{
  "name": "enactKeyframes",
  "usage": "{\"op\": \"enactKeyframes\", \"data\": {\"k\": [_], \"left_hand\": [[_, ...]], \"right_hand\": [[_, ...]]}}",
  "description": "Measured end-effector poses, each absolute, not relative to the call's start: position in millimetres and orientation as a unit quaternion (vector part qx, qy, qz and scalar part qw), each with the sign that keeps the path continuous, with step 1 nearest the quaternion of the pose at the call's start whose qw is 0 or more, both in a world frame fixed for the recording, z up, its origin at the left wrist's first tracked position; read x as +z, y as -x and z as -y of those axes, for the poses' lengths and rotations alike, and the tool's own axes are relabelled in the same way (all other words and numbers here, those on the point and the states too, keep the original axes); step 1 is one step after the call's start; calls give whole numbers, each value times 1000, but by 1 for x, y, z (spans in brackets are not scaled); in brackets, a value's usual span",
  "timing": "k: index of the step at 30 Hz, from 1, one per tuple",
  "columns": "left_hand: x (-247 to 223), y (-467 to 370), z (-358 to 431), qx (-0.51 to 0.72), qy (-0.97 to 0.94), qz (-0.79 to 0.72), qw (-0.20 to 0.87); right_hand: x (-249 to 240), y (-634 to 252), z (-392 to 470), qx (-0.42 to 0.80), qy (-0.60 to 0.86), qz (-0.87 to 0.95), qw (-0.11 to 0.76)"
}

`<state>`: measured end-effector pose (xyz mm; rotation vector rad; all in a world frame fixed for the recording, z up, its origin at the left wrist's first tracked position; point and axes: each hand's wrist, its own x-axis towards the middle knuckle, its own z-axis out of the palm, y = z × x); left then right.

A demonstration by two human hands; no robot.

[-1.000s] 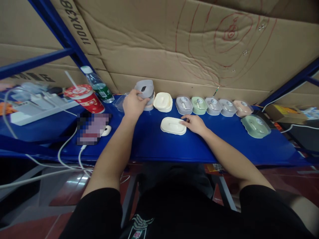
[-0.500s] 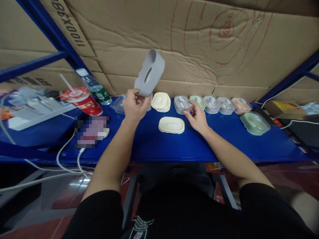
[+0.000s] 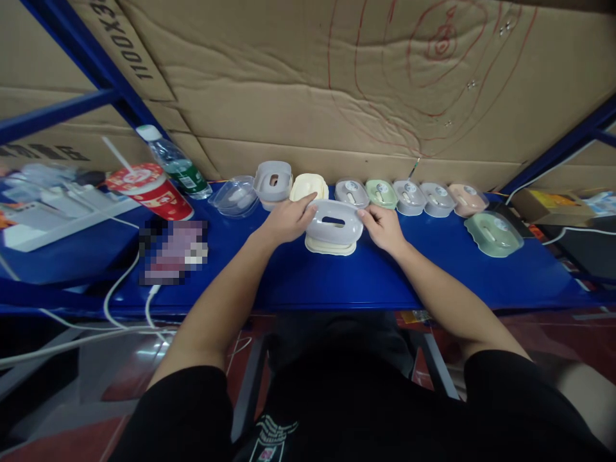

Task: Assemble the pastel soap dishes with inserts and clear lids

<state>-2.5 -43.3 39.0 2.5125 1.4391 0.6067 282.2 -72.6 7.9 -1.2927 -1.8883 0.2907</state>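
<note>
Between both hands hangs a grey plastic cover (image 3: 341,231) with an oval slot, just above a cream oval base (image 3: 332,248) on the blue table. My left hand (image 3: 293,220) grips the cover's left end and my right hand (image 3: 382,226) its right end. Behind my left hand sit stacked cream bases (image 3: 309,185). To their left are grey covers (image 3: 273,181) in a stack and clear lids (image 3: 235,196).
Assembled boxes (image 3: 409,196) in grey, green and pink line the back right, with a larger green one (image 3: 494,235) nearer. At left stand a red cup (image 3: 156,192), a bottle (image 3: 180,168) and a white power strip (image 3: 62,221). Cardboard (image 3: 269,83) rises behind the table.
The grey cover has come down from its raised, tilted position to just over the cream base. My right hand has left the grey box behind it and taken the cover's right end.
</note>
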Motion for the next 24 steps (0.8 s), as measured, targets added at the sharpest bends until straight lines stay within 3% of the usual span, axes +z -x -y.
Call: {"op": "enactKeyframes", "data": {"k": [5,9,17,22,24], "left_hand": [[38,1,41,46,-852,-492,172],[28,-1,37,-16,-849,-506,153],[40,28,27,60,-814,-562,130],[69,86,27,303,-608,-734,-23],[73,103,26,318,-568,-759,-29]], "right_hand": [[6,-283,66,108,599,760,229],[2,-280,63,125,606,768,164],[-3,-278,62,149,588,777,167],[0,-277,64,144,590,778,159],[0,-277,64,145,592,777,159]]}}
